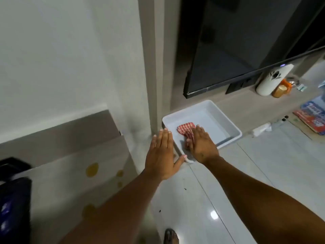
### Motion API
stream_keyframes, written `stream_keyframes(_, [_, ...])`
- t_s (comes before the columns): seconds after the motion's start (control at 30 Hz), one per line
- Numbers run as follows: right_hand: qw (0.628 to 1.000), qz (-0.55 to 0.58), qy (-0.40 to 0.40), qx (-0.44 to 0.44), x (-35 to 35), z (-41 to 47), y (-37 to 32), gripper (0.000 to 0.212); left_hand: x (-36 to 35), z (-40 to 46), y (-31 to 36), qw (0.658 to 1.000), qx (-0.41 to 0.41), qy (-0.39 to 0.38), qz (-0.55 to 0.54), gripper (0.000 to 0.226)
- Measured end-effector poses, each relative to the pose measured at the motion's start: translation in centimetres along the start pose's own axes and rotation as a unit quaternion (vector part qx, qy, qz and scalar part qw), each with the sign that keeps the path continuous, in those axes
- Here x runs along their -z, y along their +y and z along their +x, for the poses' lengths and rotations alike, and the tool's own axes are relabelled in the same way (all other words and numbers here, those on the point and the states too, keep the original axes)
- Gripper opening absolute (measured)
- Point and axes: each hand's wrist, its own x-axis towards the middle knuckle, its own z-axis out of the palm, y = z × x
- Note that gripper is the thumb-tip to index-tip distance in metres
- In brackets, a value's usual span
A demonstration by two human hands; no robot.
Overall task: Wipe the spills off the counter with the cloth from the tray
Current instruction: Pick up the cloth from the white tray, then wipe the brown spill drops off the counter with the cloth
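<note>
A red-and-white checked cloth (185, 129) lies crumpled in a white plastic tray (219, 115) on a low grey shelf. My right hand (202, 144) rests over the cloth's near end, thumb curled onto the fabric, fingers covering it. My left hand (162, 152) is flat and open just left of the tray, its thumb touching the tray's near corner. On the pale counter (70, 173) at lower left sit several yellow spills, the largest yellow spill (91, 169) near the middle and smaller ones toward the right edge.
A large dark TV screen (237, 41) hangs above the shelf. A white dispenser (269, 81), a small jar (280, 90) and printed packets (313, 117) lie at right. A dark object (12, 199) sits at the counter's left. Glossy tiled floor (246, 182) lies below.
</note>
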Motion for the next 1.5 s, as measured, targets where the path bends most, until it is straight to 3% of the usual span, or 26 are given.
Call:
stream_keyframes(0.37, [0.996, -0.008, -0.091, -0.018, -3.5, 6.5, -0.1, 0.073, -5.2, 3.3, -0.3, 0.997, 0.055, -0.045, 0.018, 0.106])
stream_keyframes(0.67, [0.998, 0.036, -0.012, -0.044, -1.2, 3.9, -3.2, 0.063, -3.1, -0.3, -1.7, 0.999, 0.038, -0.022, 0.008, 0.111])
stream_keyframes(0.87, [0.996, 0.057, 0.069, 0.023, -0.4, -6.3, -10.1, 0.07, 0.3, -8.7, -4.0, 0.998, 0.054, 0.005, 0.026, 0.106])
stream_keyframes(1.07, [0.99, 0.138, 0.008, 0.01, -5.7, -19.5, -18.4, 0.058, 2.8, -21.8, -7.5, 0.996, 0.065, 0.065, -0.001, 0.102])
stream_keyframes(1.3, [0.974, 0.212, 0.01, -0.076, -13.6, -30.1, -23.3, 0.06, 1.0, -37.5, -12.7, 0.988, 0.152, 0.006, 0.003, 0.111])
stream_keyframes(1.4, [0.987, 0.161, -0.017, -0.019, -16.3, -32.8, -22.6, 0.063, -1.1, -42.5, -14.5, 0.985, 0.169, -0.035, -0.003, 0.11])
stream_keyframes(1.5, [0.997, 0.073, 0.006, 0.039, -17.4, -33.6, -21.4, 0.061, -3.3, -45.3, -15.5, 0.983, 0.171, -0.065, -0.012, 0.109])
